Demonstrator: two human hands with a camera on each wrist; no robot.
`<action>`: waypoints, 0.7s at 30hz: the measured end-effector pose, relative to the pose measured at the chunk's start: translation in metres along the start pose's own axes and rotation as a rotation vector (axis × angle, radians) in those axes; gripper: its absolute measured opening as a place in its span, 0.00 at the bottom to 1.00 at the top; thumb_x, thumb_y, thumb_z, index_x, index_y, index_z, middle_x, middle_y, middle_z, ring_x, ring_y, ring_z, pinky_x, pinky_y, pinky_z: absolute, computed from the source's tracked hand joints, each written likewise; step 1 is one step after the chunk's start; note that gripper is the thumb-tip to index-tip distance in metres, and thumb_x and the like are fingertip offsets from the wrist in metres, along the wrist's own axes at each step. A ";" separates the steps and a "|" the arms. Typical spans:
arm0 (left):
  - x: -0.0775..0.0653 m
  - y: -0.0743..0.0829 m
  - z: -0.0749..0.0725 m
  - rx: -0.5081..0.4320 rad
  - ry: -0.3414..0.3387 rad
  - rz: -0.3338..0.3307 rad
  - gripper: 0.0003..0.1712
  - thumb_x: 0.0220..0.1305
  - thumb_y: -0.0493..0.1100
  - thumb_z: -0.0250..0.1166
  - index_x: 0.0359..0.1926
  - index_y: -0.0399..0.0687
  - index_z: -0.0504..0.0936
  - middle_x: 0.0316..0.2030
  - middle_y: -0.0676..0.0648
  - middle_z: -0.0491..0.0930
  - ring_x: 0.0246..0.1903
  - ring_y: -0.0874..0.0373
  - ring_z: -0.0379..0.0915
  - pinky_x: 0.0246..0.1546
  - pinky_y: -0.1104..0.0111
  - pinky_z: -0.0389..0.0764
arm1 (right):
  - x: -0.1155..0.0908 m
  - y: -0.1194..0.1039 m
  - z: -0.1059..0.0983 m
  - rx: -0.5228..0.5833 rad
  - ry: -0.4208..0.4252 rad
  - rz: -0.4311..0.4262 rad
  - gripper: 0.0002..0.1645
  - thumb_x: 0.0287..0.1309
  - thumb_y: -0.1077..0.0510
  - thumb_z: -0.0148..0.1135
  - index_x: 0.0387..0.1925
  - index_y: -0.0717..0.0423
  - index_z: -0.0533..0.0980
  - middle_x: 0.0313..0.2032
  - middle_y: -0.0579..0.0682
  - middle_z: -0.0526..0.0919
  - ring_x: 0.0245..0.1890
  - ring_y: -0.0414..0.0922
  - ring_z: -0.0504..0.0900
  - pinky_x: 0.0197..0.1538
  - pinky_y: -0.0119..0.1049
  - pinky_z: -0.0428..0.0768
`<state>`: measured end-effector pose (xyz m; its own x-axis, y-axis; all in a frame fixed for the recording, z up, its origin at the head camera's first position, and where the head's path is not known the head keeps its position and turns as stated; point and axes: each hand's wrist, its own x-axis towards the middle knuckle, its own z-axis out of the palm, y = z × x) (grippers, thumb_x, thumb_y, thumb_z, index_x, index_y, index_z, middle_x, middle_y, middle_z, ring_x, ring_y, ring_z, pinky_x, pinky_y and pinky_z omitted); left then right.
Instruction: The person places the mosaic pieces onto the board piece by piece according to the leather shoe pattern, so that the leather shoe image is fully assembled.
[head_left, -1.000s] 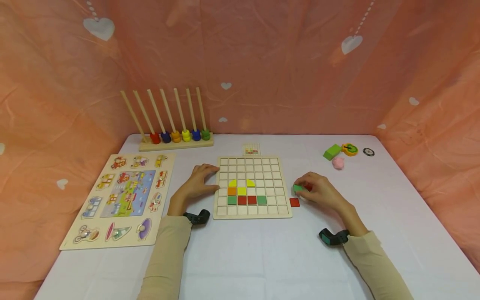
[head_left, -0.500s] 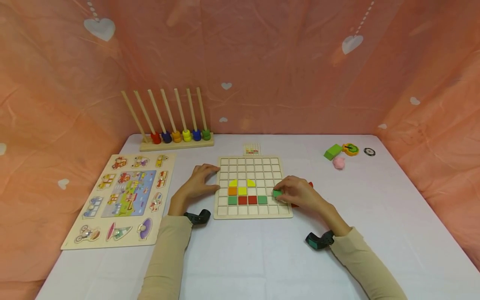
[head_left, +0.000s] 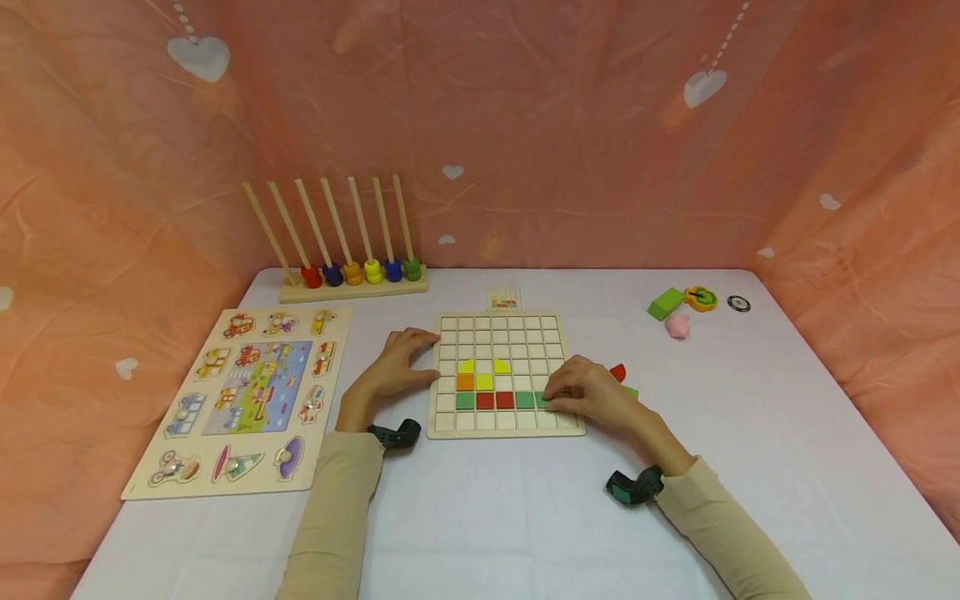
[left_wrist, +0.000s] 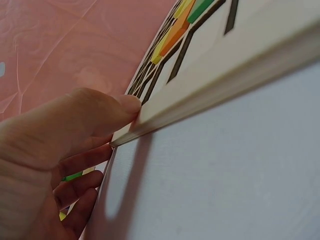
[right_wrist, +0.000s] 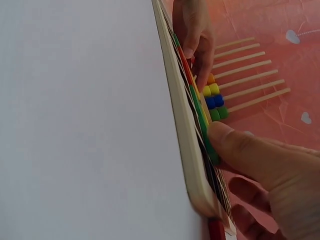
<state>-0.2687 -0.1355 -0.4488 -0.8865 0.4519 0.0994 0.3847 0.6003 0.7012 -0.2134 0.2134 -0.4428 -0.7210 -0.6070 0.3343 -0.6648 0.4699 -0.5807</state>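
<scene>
On the table lies a square wooden grid board (head_left: 506, 434) with coloured tiles in several cells. My right hand (head_left: 600, 393) pinches a green square tile (head_left: 541, 400) at a cell in the lower row, beside another green tile (head_left: 524, 401). In the right wrist view the thumb lies against the green tile (right_wrist: 212, 150). Two red tiles (head_left: 495, 401), an orange tile (head_left: 465, 382) and yellow tiles (head_left: 483, 382) sit to the left. My left hand (head_left: 392, 363) touches the board's left edge with thumb and a finger, the fingers spread.
A small pattern card (head_left: 504, 298) lies behind the board. A red piece (head_left: 618, 372) and a partly hidden green piece (head_left: 632, 392) lie by my right hand. A peg puzzle (head_left: 322, 450) and bead stand (head_left: 352, 292) are at left; a green block (head_left: 665, 304) and pink toy (head_left: 678, 326) at right.
My right hand has carried the green tile leftward from beside the board and down to the lower row. The left hand stays at the board's edge.
</scene>
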 end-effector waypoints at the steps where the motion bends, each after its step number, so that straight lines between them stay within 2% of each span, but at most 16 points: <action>1: 0.000 -0.001 0.000 0.006 0.003 0.008 0.35 0.51 0.43 0.70 0.60 0.39 0.71 0.58 0.39 0.67 0.58 0.44 0.54 0.61 0.49 0.57 | 0.000 -0.001 -0.001 0.008 -0.008 0.007 0.08 0.46 0.58 0.71 0.32 0.50 0.84 0.35 0.41 0.83 0.41 0.40 0.74 0.43 0.32 0.73; 4: -0.001 -0.001 0.000 0.009 0.003 0.008 0.35 0.51 0.43 0.70 0.60 0.39 0.71 0.58 0.39 0.67 0.58 0.44 0.54 0.61 0.49 0.57 | -0.001 -0.001 0.000 0.015 -0.006 0.001 0.08 0.47 0.59 0.71 0.33 0.51 0.84 0.35 0.42 0.83 0.41 0.41 0.74 0.43 0.32 0.74; 10: -0.001 0.000 0.000 -0.010 -0.010 -0.033 0.35 0.51 0.43 0.70 0.61 0.40 0.71 0.59 0.41 0.66 0.59 0.45 0.53 0.62 0.50 0.56 | 0.000 0.000 0.001 -0.028 0.018 -0.037 0.06 0.46 0.59 0.71 0.30 0.52 0.84 0.36 0.43 0.82 0.42 0.41 0.74 0.45 0.34 0.74; 15: 0.000 0.001 0.000 -0.016 -0.015 -0.040 0.35 0.51 0.43 0.69 0.61 0.41 0.71 0.59 0.41 0.66 0.59 0.46 0.52 0.63 0.50 0.56 | -0.002 0.002 -0.014 -0.036 0.091 0.016 0.10 0.45 0.61 0.72 0.34 0.55 0.84 0.39 0.46 0.78 0.43 0.43 0.74 0.45 0.35 0.74; 18: 0.000 0.000 0.000 -0.016 -0.016 -0.044 0.35 0.51 0.43 0.70 0.61 0.42 0.71 0.59 0.42 0.66 0.60 0.46 0.52 0.63 0.50 0.56 | -0.007 0.006 -0.025 -0.045 0.155 0.032 0.15 0.44 0.64 0.72 0.38 0.58 0.82 0.39 0.48 0.78 0.39 0.45 0.75 0.41 0.37 0.77; 21: 0.000 -0.001 0.001 -0.017 -0.014 -0.046 0.35 0.51 0.44 0.70 0.61 0.42 0.71 0.59 0.42 0.66 0.60 0.46 0.52 0.63 0.50 0.56 | -0.014 0.012 -0.035 -0.068 0.176 0.046 0.17 0.43 0.66 0.72 0.40 0.59 0.81 0.38 0.51 0.79 0.36 0.47 0.75 0.37 0.38 0.77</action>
<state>-0.2690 -0.1354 -0.4499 -0.8995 0.4332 0.0565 0.3385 0.6093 0.7170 -0.2183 0.2501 -0.4282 -0.7700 -0.4651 0.4368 -0.6377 0.5401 -0.5491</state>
